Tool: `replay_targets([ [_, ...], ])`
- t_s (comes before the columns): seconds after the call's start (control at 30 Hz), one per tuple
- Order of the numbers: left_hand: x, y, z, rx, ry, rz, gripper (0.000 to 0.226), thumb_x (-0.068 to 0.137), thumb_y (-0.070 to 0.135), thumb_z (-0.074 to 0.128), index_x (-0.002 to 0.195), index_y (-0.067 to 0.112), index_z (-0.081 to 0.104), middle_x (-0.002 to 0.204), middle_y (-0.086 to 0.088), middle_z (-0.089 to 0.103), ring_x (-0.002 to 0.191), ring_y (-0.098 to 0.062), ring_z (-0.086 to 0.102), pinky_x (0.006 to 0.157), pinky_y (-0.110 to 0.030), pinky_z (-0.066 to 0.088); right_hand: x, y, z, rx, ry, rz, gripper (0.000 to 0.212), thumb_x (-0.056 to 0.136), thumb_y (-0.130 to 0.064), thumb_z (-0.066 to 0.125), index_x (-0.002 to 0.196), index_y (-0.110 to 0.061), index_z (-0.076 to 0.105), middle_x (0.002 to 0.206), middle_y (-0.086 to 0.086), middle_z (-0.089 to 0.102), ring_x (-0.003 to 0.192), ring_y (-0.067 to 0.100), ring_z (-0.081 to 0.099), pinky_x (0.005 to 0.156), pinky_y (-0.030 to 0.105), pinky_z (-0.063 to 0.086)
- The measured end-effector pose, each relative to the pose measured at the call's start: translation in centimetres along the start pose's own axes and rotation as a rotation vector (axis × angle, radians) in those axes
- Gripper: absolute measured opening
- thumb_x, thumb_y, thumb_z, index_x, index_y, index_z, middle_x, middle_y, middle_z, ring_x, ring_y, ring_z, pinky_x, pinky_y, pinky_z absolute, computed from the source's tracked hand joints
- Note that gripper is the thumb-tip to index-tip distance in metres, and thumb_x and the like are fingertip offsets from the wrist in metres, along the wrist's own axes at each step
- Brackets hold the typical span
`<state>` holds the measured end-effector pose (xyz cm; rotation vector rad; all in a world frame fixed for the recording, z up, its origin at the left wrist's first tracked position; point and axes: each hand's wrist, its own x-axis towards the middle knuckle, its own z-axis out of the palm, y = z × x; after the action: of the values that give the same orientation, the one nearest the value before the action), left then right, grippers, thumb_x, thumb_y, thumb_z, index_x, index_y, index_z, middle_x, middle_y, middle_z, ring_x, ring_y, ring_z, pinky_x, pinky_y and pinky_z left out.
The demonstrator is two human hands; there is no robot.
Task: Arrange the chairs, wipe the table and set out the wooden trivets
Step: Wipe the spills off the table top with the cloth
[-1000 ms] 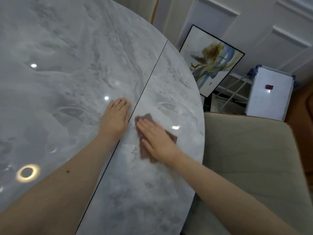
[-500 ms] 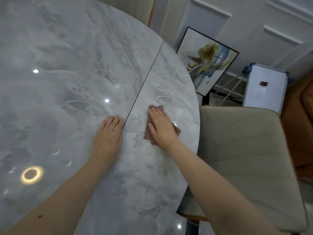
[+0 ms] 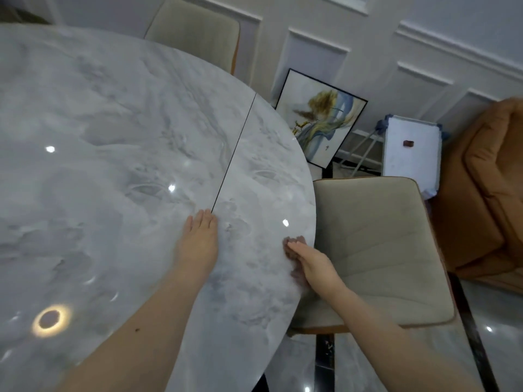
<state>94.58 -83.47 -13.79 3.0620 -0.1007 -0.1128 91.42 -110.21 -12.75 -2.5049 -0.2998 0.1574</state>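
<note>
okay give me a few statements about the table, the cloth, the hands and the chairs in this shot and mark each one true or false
1. The right hand presses a brownish-red cloth near the right edge of the round grey marble table. True.
2. The left hand holds a wooden trivet. False: it lies flat on the tabletop, holding nothing.
3. A beige cushioned chair stands right of the table, beside the cloth. True.
4. The cloth lies across the dark seam in the tabletop. False: it is right of the seam, at the rim.
5. A framed painting hangs high on the wall. False: it leans low against the panelled wall.
</note>
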Motion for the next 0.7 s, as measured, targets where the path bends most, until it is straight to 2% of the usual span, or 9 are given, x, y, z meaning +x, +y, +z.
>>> replay_targets([
  [0.03,-0.4,0.4,-0.4,-0.015,-0.03,0.004,0.062,0.091,0.001,0.031,0.149,0.008,0.01,0.159,-0.007,0.007,0.147,-0.022,0.001,0.119,-0.036,0.001,0.3,-0.9,-0.8,0.072,0.066,0.071,0.037,0.1,-0.006,0.038,0.133,-0.015,0.052,0.136,0.006,0.053,0.126,0.025,0.051,0.098,0.013,0.04],
  [0.1,-1.4,0.9,-1.5,-0.061,-0.052,0.007,0.062,0.092,0.001,0.033,0.149,0.008,0.012,0.158,-0.007,0.009,0.147,-0.021,0.002,0.119,-0.034,0.002,0.7,-2.8,-1.8,0.338,0.241,0.22,0.036,0.1,0.002,0.035,0.133,-0.006,0.048,0.128,0.002,0.052,0.111,0.011,0.06,0.08,0.003,0.044],
  [0.13,-1.8,1.0,-1.8,-0.084,-0.04,0.007,0.059,0.092,0.002,0.033,0.148,0.008,0.017,0.157,-0.007,0.015,0.146,-0.021,0.007,0.118,-0.033,0.005,0.7,-3.7,-2.1,0.5,0.285,0.294,0.037,0.101,0.003,0.032,0.135,0.0,0.044,0.129,0.003,0.048,0.103,0.005,0.061,0.07,0.002,0.046],
  [0.17,-2.3,1.0,-2.3,-0.118,-0.012,-0.005,0.056,0.092,0.002,0.032,0.146,0.009,0.023,0.154,-0.007,0.023,0.145,-0.021,0.014,0.117,-0.031,0.01,0.7,-4.4,-2.3,0.649,0.289,0.361,0.037,0.101,0.003,0.031,0.136,0.002,0.043,0.132,0.006,0.048,0.101,0.007,0.061,0.065,0.004,0.048],
  [0.27,-3.7,1.7,-3.2,-0.339,0.072,-0.101,0.044,0.092,0.004,0.036,0.135,0.01,0.044,0.136,-0.008,0.048,0.128,-0.024,0.041,0.105,-0.031,0.03,0.6,-5.0,-1.5,0.971,0.25,0.549,0.035,0.102,-0.003,0.033,0.133,-0.001,0.048,0.123,0.012,0.058,0.095,0.019,0.063,0.067,0.014,0.052],
  [0.33,-4.8,2.7,-4.3,-0.488,0.051,-0.145,0.038,0.095,0.007,0.039,0.131,0.011,0.051,0.131,-0.009,0.054,0.122,-0.025,0.048,0.1,-0.033,0.036,0.4,-5.7,-1.2,1.136,0.196,0.65,0.033,0.103,-0.011,0.036,0.132,-0.005,0.052,0.118,0.012,0.062,0.092,0.019,0.063,0.071,0.024,0.052],
  [0.4,-5.6,3.9,-4.9,-0.574,0.026,-0.151,0.035,0.097,0.013,0.04,0.128,0.014,0.055,0.127,-0.005,0.059,0.118,-0.023,0.052,0.096,-0.032,0.041,0.0,-6.7,-1.1,1.266,0.149,0.711,0.034,0.102,-0.018,0.041,0.132,-0.008,0.052,0.122,0.014,0.061,0.092,0.021,0.063,0.069,0.027,0.052],
  [0.53,-7.7,6.5,-6.0,-0.801,-0.024,-0.238,0.029,0.096,0.018,0.045,0.118,0.01,0.062,0.113,-0.009,0.065,0.104,-0.025,0.06,0.09,-0.033,0.048,-1.3,-9.4,-1.9,1.378,0.039,0.644,0.028,0.102,-0.012,0.037,0.121,-0.011,0.058,0.112,0.014,0.066,0.094,0.025,0.064,0.08,0.034,0.052],
  [0.7,-11.7,9.4,-7.6,-1.01,0.047,-0.406,0.024,0.096,0.018,0.046,0.101,0.004,0.064,0.1,-0.012,0.066,0.099,-0.029,0.061,0.086,-0.034,0.046,-3.9,-11.6,-2.4,1.481,-0.191,0.642,0.023,0.1,-0.014,0.042,0.111,-0.01,0.061,0.093,0.014,0.066,0.081,0.024,0.064,0.074,0.033,0.051],
])
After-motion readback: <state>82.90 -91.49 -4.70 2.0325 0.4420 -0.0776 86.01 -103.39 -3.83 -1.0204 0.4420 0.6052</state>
